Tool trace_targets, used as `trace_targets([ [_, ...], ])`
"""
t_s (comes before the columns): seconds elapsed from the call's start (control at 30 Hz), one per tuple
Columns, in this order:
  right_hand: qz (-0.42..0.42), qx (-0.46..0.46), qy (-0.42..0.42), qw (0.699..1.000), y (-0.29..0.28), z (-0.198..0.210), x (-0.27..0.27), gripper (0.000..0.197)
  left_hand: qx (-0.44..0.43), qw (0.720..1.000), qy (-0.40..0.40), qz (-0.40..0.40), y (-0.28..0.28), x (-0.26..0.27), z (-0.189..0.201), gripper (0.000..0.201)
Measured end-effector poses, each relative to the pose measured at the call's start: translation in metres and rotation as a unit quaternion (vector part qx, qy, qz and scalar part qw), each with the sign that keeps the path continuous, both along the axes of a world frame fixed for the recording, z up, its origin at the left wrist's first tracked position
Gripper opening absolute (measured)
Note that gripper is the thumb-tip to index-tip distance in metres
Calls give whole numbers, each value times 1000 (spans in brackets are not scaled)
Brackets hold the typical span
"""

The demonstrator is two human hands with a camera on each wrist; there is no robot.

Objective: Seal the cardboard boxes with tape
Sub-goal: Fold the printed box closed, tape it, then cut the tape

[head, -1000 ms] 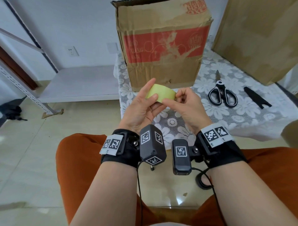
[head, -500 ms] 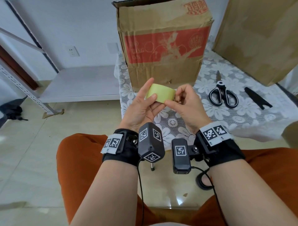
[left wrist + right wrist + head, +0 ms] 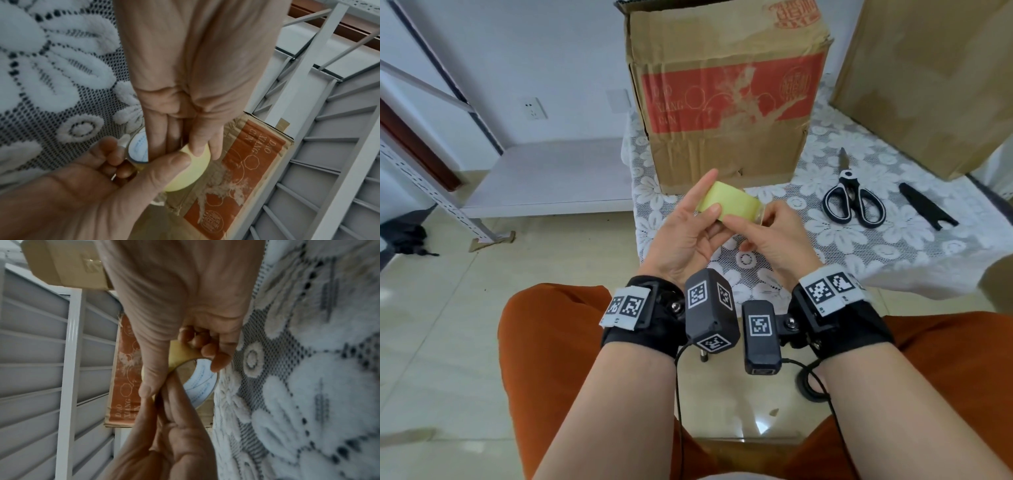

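Head view: the tape roll [image 3: 729, 204] sits between your hands, above the table's near edge and in front of the printed box [image 3: 726, 99]. Your left hand [image 3: 685, 236] pinches it, index finger straight; your right hand [image 3: 777, 236] curls thumb and fingers around its rim. Scissors [image 3: 854, 198] lie on the lace cloth [image 3: 893, 246] to the right.

Both forearms forward, wrists close together. Left hand [image 3: 685, 233] palm-up, index finger straight, thumb and other fingers gripping. Right hand [image 3: 774, 236] fingers curled, thumb pressing across, pinching.
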State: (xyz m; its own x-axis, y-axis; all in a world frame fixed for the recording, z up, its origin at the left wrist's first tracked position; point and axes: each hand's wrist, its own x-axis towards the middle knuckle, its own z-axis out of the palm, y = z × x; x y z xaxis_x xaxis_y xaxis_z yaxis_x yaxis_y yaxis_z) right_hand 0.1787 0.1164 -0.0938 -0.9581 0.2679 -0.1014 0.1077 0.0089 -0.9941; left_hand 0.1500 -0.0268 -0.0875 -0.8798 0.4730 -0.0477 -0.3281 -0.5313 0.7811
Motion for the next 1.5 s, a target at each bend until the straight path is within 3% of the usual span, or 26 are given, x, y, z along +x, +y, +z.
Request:
trace_targets([
  [0.4, 26, 4, 19, 999, 4, -6, 7, 20, -6, 1000, -14, 23, 2, -1, -4, 44],
  [0.7, -21, 3, 20, 1000, -1, 3, 9, 37, 25, 999, 1, 23, 2, -1, -3, 45],
  [0.83, -54, 45, 25, 997, -3, 3, 10, 23, 6, 999, -8, 33, 7, -1, -3, 39],
  [1.03, -64, -6, 33, 997, -6, 6, 12, 6, 11, 999, -19, 42, 8, -1, -4, 37],
  [1.3, -28, 12, 36, 999, -9, 4, 10, 15, 28, 998, -28, 53, 8, -1, -2, 35],
  [1.5, -25, -2, 53, 998, -7, 2, 13, 8, 49, 996, -38, 58, 7, -1, 0, 34],
])
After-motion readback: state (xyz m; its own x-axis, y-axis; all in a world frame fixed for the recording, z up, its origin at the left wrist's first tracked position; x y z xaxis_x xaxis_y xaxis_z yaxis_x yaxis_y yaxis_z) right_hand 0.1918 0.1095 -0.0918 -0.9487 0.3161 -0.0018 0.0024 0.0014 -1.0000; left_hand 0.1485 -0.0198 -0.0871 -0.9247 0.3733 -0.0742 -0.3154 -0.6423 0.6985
